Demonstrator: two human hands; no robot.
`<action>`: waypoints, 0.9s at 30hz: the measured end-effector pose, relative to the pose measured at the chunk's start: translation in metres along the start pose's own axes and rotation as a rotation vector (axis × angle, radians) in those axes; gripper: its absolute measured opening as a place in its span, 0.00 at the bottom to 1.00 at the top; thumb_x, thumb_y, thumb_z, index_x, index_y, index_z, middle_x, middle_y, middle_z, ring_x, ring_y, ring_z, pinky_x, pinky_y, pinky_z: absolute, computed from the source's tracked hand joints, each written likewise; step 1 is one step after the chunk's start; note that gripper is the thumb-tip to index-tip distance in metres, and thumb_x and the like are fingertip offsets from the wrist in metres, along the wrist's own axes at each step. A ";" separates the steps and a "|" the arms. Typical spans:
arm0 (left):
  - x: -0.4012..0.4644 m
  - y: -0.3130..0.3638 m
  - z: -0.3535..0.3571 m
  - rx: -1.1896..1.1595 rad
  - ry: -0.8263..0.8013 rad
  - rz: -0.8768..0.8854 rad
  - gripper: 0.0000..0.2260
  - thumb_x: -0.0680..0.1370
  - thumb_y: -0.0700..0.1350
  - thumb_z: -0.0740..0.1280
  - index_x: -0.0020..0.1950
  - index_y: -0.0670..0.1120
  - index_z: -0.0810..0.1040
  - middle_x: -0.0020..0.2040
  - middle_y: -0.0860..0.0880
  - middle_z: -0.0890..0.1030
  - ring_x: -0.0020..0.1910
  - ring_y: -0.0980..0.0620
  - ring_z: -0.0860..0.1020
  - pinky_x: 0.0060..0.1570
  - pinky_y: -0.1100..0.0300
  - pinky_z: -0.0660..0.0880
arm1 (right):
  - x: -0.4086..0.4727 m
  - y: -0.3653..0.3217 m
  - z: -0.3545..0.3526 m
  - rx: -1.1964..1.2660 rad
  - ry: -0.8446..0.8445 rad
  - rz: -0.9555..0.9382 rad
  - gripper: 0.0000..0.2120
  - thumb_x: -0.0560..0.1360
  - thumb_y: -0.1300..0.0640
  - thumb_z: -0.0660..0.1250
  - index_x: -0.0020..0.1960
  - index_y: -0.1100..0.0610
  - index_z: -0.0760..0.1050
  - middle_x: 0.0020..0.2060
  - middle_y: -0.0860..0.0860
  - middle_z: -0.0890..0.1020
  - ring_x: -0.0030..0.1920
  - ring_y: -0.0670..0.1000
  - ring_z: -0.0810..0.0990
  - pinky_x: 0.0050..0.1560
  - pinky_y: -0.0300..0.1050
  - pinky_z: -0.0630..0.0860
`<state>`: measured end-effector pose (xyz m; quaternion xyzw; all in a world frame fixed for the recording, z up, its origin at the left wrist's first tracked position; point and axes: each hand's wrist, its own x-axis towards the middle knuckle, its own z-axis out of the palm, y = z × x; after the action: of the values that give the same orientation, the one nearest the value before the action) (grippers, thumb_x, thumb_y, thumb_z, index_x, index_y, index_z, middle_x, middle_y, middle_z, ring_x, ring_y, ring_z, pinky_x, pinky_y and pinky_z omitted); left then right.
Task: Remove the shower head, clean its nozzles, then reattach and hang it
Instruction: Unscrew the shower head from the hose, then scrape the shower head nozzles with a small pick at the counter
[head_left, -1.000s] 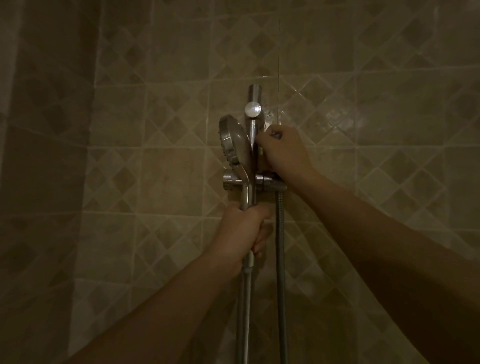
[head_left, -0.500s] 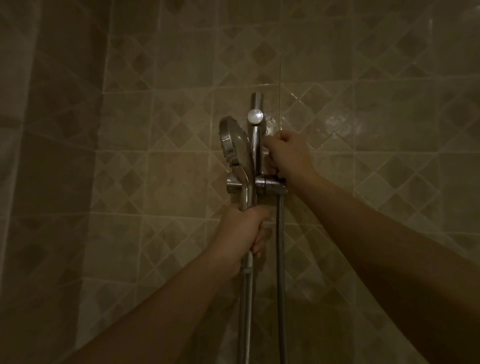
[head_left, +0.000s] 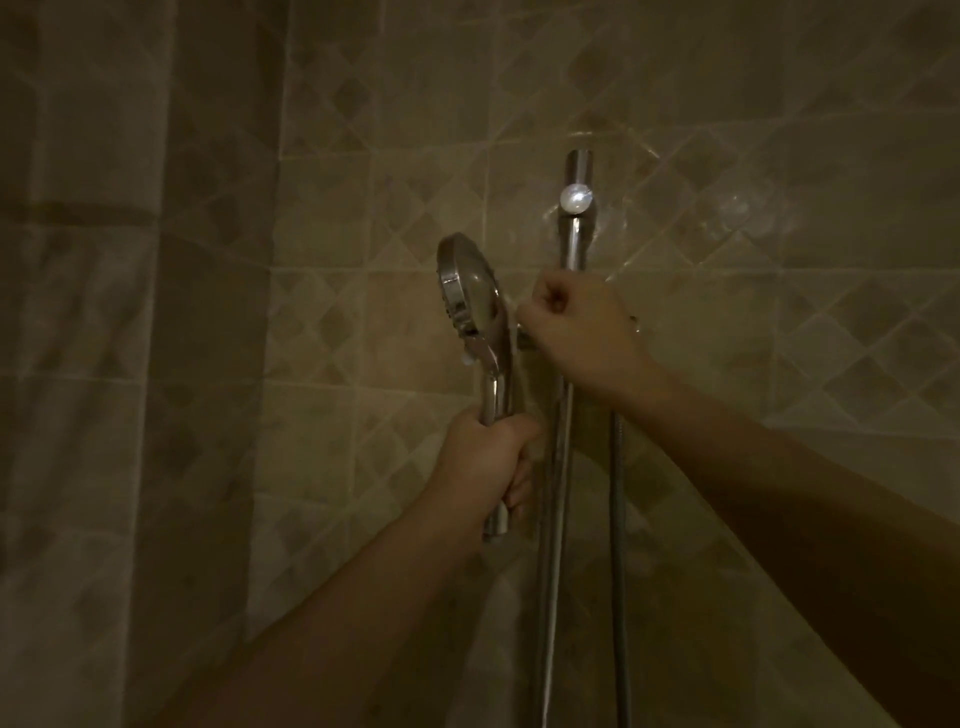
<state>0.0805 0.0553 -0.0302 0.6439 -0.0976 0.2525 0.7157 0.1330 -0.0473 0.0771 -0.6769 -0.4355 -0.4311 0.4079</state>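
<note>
Now left hand (head_left: 480, 462) grips shower head (head_left: 470, 296); right hand (head_left: 576, 332) grips rail (head_left: 574, 234).

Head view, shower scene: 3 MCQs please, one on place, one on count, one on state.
1. Where is the shower head relative to the slide rail?
A. to its left
B. to its right
C. above its top end

2. How many hands are in view?
A. none
B. one
C. two

3. What is the left hand doing?
A. hanging open
B. gripping the shower handle
C. pressing flat on the tiled wall

Answers:
1 A, the head sits left of the rail.
2 C, the left hand is below and the right hand is at the rail.
3 B, its fingers are curled round the handle.
</note>
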 end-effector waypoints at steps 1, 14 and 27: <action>-0.007 -0.004 -0.009 0.004 0.027 0.004 0.15 0.77 0.39 0.66 0.31 0.45 0.67 0.20 0.48 0.64 0.17 0.51 0.61 0.21 0.63 0.61 | -0.010 -0.005 0.010 -0.040 -0.057 -0.024 0.13 0.72 0.56 0.65 0.31 0.56 0.67 0.25 0.49 0.70 0.28 0.44 0.68 0.30 0.39 0.66; -0.219 -0.104 -0.186 0.242 0.557 -0.137 0.18 0.78 0.37 0.72 0.31 0.41 0.69 0.19 0.45 0.68 0.16 0.51 0.65 0.19 0.62 0.62 | -0.236 -0.075 0.184 0.062 -0.720 -0.085 0.13 0.81 0.45 0.51 0.47 0.48 0.71 0.41 0.47 0.78 0.41 0.48 0.75 0.44 0.45 0.71; -0.425 -0.158 -0.229 0.343 1.154 -0.393 0.19 0.78 0.40 0.70 0.29 0.47 0.68 0.22 0.47 0.67 0.18 0.51 0.65 0.21 0.61 0.62 | -0.423 -0.193 0.298 0.547 -1.249 -0.264 0.23 0.79 0.48 0.61 0.73 0.49 0.66 0.71 0.52 0.71 0.69 0.54 0.71 0.68 0.49 0.70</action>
<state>-0.2479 0.1708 -0.4008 0.5157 0.4658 0.4349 0.5727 -0.0855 0.1840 -0.3740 -0.6125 -0.7603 0.1184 0.1809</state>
